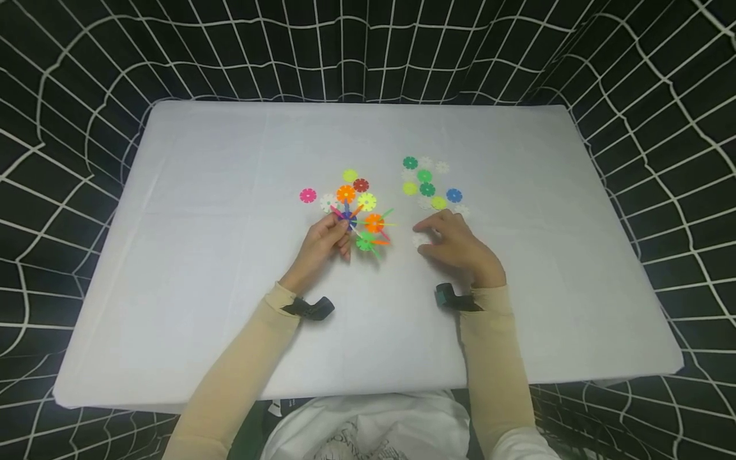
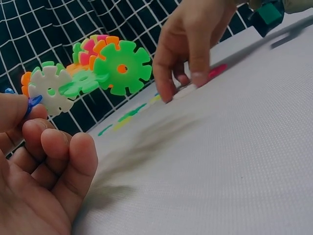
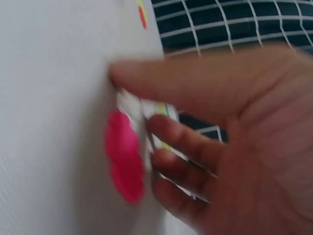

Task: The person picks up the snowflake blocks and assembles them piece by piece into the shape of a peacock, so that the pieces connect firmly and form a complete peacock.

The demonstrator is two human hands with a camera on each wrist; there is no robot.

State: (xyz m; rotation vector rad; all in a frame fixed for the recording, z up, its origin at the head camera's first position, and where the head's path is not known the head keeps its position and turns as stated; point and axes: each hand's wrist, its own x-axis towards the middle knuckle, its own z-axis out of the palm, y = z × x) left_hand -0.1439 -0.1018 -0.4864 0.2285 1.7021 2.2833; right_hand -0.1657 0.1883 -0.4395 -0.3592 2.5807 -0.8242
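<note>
My left hand (image 1: pixel 340 225) pinches the blue hub of a cluster of joined snowflake discs (image 1: pixel 361 214) and holds it just above the white table (image 1: pixel 201 211). In the left wrist view the cluster's white disc (image 2: pixel 49 90) and green disc (image 2: pixel 122 68) stand up beyond my left hand (image 2: pixel 34 125). My right hand (image 1: pixel 428 237) has its thumb and fingertips curled onto a white disc (image 1: pixel 420 240) lying on the table. The right wrist view is blurred; there my right hand (image 3: pixel 142 105) pinches the white disc (image 3: pixel 129 104), with a pink disc (image 3: pixel 124 161) beside it.
A loose pile of green, yellow, blue and white discs (image 1: pixel 428 185) lies just beyond my right hand. One pink disc (image 1: pixel 307 195) sits alone left of the cluster. Black netting with white lines (image 1: pixel 69 128) surrounds the table on all sides.
</note>
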